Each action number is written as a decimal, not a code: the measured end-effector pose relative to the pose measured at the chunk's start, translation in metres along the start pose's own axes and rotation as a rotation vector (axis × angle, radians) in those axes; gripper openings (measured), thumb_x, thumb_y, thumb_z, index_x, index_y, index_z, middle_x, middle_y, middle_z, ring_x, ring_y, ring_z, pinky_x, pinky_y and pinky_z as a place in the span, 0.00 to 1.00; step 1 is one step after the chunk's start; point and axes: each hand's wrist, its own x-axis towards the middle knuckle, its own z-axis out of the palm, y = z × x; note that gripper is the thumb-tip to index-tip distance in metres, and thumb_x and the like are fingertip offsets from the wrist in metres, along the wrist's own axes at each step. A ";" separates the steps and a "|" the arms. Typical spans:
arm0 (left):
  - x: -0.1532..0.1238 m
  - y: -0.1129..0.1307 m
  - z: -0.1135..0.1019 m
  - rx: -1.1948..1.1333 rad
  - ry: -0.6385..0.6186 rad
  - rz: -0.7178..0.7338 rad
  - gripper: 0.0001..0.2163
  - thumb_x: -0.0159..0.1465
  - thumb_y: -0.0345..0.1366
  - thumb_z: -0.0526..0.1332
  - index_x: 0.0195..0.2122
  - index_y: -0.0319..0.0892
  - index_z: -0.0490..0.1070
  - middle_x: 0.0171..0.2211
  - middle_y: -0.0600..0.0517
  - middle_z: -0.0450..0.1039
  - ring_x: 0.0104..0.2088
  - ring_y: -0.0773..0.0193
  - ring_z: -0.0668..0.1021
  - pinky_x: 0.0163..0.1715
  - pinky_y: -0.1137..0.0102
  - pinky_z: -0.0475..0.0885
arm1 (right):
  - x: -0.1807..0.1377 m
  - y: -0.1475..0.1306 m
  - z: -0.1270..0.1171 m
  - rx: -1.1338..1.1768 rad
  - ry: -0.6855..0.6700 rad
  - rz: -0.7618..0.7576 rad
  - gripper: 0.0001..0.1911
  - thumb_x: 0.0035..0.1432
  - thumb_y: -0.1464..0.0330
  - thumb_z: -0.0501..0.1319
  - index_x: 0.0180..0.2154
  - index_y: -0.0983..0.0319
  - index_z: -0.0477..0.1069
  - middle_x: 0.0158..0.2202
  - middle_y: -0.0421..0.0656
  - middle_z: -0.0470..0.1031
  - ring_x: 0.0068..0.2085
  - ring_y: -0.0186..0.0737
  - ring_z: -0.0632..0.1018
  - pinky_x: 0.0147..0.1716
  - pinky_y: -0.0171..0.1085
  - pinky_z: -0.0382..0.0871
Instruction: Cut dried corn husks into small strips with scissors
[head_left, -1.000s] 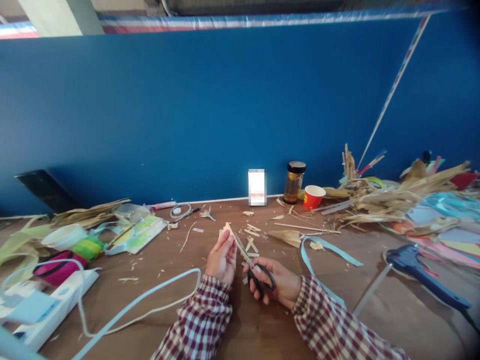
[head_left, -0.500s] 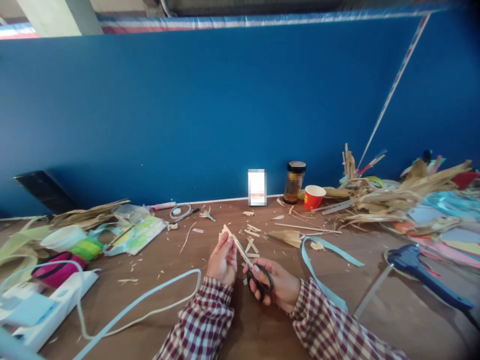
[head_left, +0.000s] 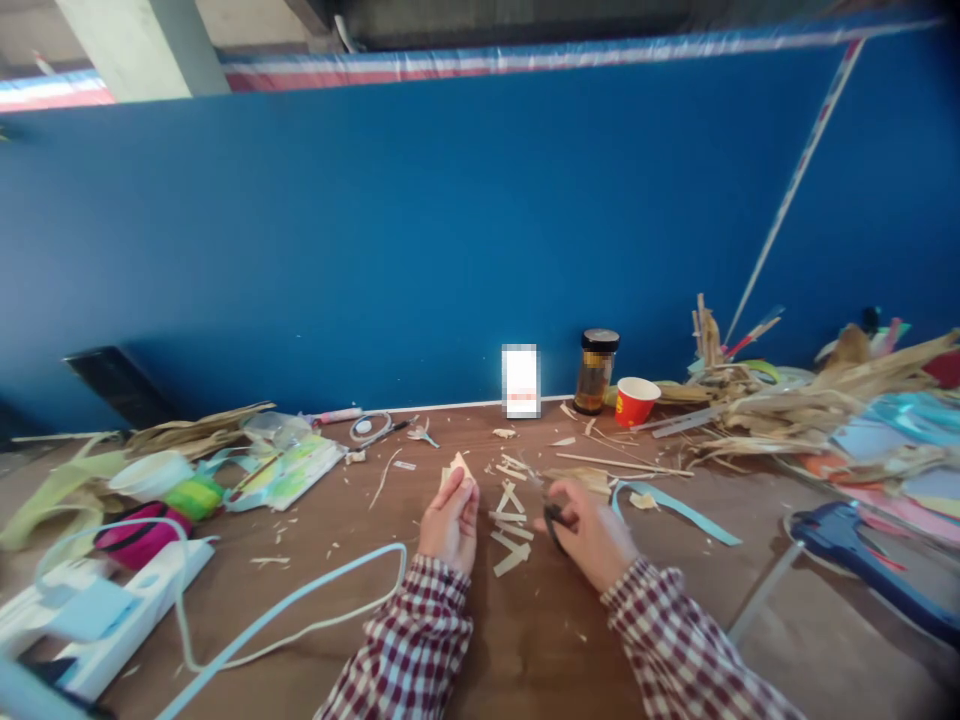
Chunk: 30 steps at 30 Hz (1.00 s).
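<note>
My left hand (head_left: 450, 520) pinches a small tan piece of dried husk (head_left: 458, 466), its tip sticking up above the fingers. My right hand (head_left: 592, 530) is closed round the black handles of a pair of scissors (head_left: 546, 500), whose blades point up and left, apart from the husk piece. Between the hands, several cut tan strips (head_left: 510, 525) lie on the brown table (head_left: 540, 640). Both sleeves are red and white check.
A jar (head_left: 595, 371), a red paper cup (head_left: 635, 401) and a white card (head_left: 520, 380) stand by the blue wall. Dried husks (head_left: 795, 410) pile at the right, a blue glue gun (head_left: 862, 550) nearer. At the left lie a light blue cord (head_left: 285, 605), tape rolls and a white box (head_left: 112, 620).
The scissors have come off the husk piece and moved right with my right hand. New cut strips lie between the hands. The view has shifted a little.
</note>
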 end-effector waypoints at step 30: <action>-0.015 -0.030 0.001 0.149 -0.211 -0.100 0.12 0.43 0.28 0.69 0.29 0.32 0.73 0.20 0.51 0.70 0.21 0.70 0.74 0.28 0.73 0.70 | 0.019 0.049 -0.014 -0.304 -0.141 -0.067 0.24 0.49 0.59 0.55 0.47 0.62 0.66 0.24 0.43 0.71 0.21 0.41 0.71 0.24 0.40 0.64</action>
